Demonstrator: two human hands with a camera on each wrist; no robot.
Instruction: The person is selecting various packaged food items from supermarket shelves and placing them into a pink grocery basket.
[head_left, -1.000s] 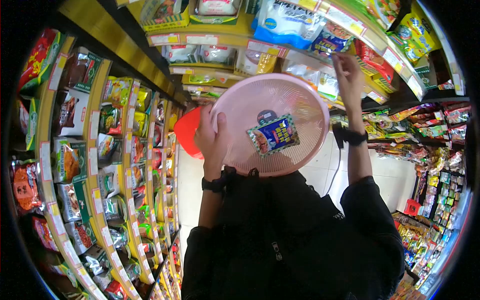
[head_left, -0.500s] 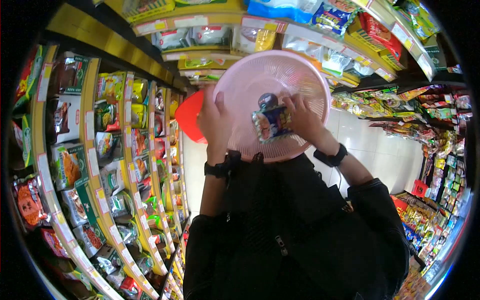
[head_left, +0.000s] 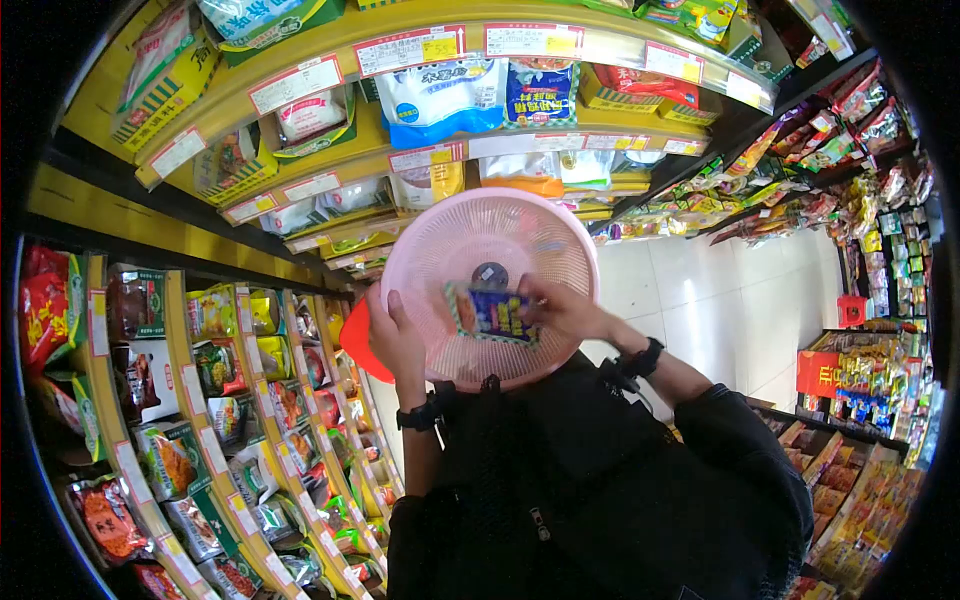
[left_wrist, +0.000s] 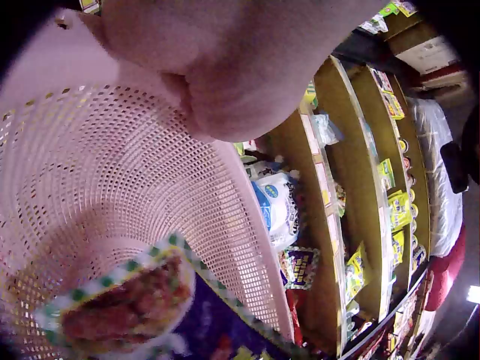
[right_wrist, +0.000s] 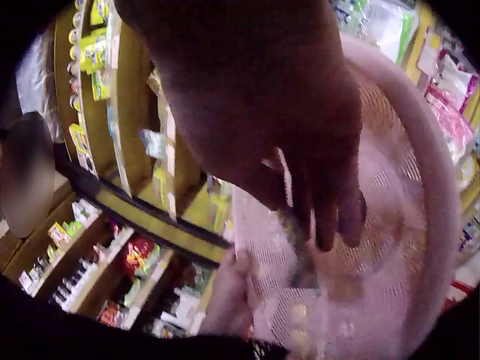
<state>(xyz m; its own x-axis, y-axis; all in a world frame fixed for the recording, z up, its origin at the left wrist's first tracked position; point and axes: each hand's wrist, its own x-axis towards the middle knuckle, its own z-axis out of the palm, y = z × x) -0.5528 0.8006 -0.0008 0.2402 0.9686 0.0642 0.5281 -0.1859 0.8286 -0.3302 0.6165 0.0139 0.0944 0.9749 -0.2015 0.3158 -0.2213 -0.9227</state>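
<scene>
A round pink plastic basket (head_left: 430, 250) with a fine mesh is held at its left rim by my left hand (head_left: 397, 335), thumb on the inner side. Over the basket's inside, my right hand (head_left: 570, 317) pinches the right end of a blue packet (head_left: 492, 312) with a green-and-white checked border. A food picture on the packet shows large in the left wrist view, where the palm of my left hand (left_wrist: 217, 52) lies by the rim. A dark round label (head_left: 489, 275) is at the basket's bottom. In the right wrist view, my right hand (right_wrist: 277, 112) reaches downward into the basket.
Ahead, a shelf holds a blue-and-white bag (head_left: 445, 100) beside a similar blue packet (head_left: 541, 92), with price tags along its edges. Packed shelves (head_left: 225, 420) run down the left. A red object (head_left: 365, 345) sits behind my left hand. Tiled floor (head_left: 690, 275) shows at right.
My right hand has come down from the shelf into the basket and taken hold of the packet lying there. The head view has turned; the left hand stays at the rim.
</scene>
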